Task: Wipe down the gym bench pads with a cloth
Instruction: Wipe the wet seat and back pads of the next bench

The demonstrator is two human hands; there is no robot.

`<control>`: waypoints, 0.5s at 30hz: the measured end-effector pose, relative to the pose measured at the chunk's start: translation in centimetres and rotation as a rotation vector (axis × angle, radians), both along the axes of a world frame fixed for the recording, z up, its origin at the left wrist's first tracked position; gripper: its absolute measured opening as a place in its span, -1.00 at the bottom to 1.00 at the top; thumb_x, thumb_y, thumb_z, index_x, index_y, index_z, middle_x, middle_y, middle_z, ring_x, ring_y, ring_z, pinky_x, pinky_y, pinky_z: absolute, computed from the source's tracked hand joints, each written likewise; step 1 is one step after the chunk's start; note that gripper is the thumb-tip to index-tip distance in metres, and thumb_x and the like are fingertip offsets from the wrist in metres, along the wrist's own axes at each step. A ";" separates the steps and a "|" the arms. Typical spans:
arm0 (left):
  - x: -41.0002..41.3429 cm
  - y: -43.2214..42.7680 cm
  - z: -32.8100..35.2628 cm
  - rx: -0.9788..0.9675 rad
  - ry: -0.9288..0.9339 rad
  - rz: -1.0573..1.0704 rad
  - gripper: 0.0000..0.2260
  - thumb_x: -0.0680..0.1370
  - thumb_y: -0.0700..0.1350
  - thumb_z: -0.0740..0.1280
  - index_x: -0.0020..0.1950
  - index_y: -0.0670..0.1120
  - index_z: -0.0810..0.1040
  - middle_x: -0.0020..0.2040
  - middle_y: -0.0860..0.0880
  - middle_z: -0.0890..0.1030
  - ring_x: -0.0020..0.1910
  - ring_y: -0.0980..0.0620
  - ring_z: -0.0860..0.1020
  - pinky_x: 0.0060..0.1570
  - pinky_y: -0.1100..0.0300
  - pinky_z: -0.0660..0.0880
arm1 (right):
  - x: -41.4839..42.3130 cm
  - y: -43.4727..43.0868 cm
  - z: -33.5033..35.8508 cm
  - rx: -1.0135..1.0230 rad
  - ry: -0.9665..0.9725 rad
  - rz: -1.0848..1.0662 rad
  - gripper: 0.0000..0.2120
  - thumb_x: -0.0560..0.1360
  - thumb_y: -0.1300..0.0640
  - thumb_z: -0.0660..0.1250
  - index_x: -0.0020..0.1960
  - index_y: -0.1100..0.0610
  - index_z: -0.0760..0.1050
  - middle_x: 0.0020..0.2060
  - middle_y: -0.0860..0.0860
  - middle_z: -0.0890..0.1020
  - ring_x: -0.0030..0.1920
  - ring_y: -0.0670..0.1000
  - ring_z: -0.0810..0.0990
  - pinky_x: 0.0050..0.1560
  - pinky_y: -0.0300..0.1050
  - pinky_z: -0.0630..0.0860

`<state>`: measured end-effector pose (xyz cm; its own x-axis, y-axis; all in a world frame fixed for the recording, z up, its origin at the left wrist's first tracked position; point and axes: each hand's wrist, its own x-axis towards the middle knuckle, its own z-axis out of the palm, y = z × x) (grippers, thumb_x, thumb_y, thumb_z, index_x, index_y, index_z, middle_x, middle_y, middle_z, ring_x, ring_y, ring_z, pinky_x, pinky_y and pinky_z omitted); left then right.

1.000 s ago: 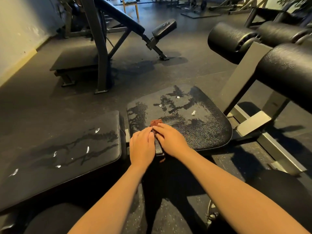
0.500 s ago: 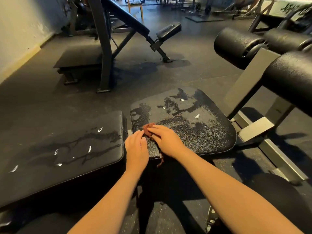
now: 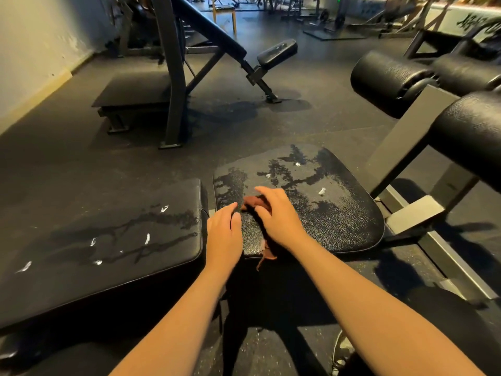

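A black seat pad [image 3: 339,213] lies in front of me, streaked with wet patches and white specks. My right hand [image 3: 276,218] lies on its near left part over a brown cloth [image 3: 253,202], fingers curled round the bunched end. A tail of the cloth hangs over the pad's near edge. My left hand [image 3: 223,233] rests flat on the pad's near left corner, fingers straight, beside the cloth. A second, longer black pad [image 3: 81,253] sits to the left, also streaked with wet marks.
Black roller pads [image 3: 390,80] on a grey metal frame [image 3: 406,137] stand to the right of the seat pad. An inclined bench [image 3: 214,39] with a steel upright [image 3: 173,77] stands on the dark rubber floor behind. A pale wall runs along the left.
My right hand has slid the cloth a little further onto the seat pad, away from me. My left hand has stayed at the pad's near left corner.
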<state>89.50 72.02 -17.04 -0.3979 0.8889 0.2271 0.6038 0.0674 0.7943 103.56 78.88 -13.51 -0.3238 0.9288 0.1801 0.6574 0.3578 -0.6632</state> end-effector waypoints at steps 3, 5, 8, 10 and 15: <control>0.6 0.4 -0.2 -0.017 0.083 -0.064 -0.66 0.70 -0.03 0.13 0.46 -0.02 0.46 0.39 0.04 0.50 0.40 0.08 0.36 0.36 0.25 0.18 | 1.8 0.4 -0.1 0.164 -0.249 -0.285 -0.63 0.59 0.02 0.29 0.39 -0.04 0.38 0.25 0.05 0.44 0.26 0.18 0.38 0.22 0.14 0.30; 0.8 0.6 -0.7 -0.019 0.154 -0.075 -0.67 0.69 -0.01 0.14 0.43 0.00 0.48 0.36 0.05 0.53 0.38 0.06 0.41 0.40 0.18 0.25 | 2.7 0.4 -0.1 0.325 -0.262 -0.302 -0.67 0.52 0.12 0.35 0.29 0.02 0.48 0.21 0.09 0.46 0.20 0.21 0.41 0.16 0.13 0.35; 1.0 1.0 -0.6 -0.017 0.150 -0.049 -0.67 0.69 -0.02 0.14 0.42 -0.01 0.50 0.33 0.05 0.55 0.35 0.05 0.43 0.42 0.09 0.30 | 2.5 0.6 -0.6 0.227 -0.237 -0.135 -0.70 0.58 0.14 0.30 0.30 0.12 0.55 0.33 0.07 0.49 0.36 0.18 0.40 0.32 0.10 0.38; 1.0 1.0 -0.6 -0.002 0.158 -0.037 -0.68 0.69 -0.04 0.15 0.40 -0.03 0.51 0.32 0.03 0.56 0.33 0.04 0.44 0.41 0.08 0.32 | 1.6 0.1 -1.4 0.127 -0.272 0.019 -0.59 0.66 0.05 0.19 0.48 0.13 0.41 0.52 0.02 0.33 0.55 0.12 0.17 0.55 0.09 0.16; 0.6 1.2 -1.1 -0.011 0.206 -0.055 -0.69 0.69 -0.03 0.15 0.38 -0.04 0.52 0.30 0.02 0.57 0.31 0.01 0.45 0.38 0.01 0.36 | 2.8 1.0 -1.3 0.235 -0.335 -0.025 -0.69 0.62 0.15 0.23 0.36 0.12 0.40 0.37 0.02 0.44 0.41 0.11 0.36 0.41 0.07 0.32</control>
<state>90.13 73.17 -18.10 -0.2953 0.9107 0.2887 0.7564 0.0383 0.6530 106.36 79.91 -14.83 -0.3781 0.8834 0.2769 0.8336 0.4549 -0.3133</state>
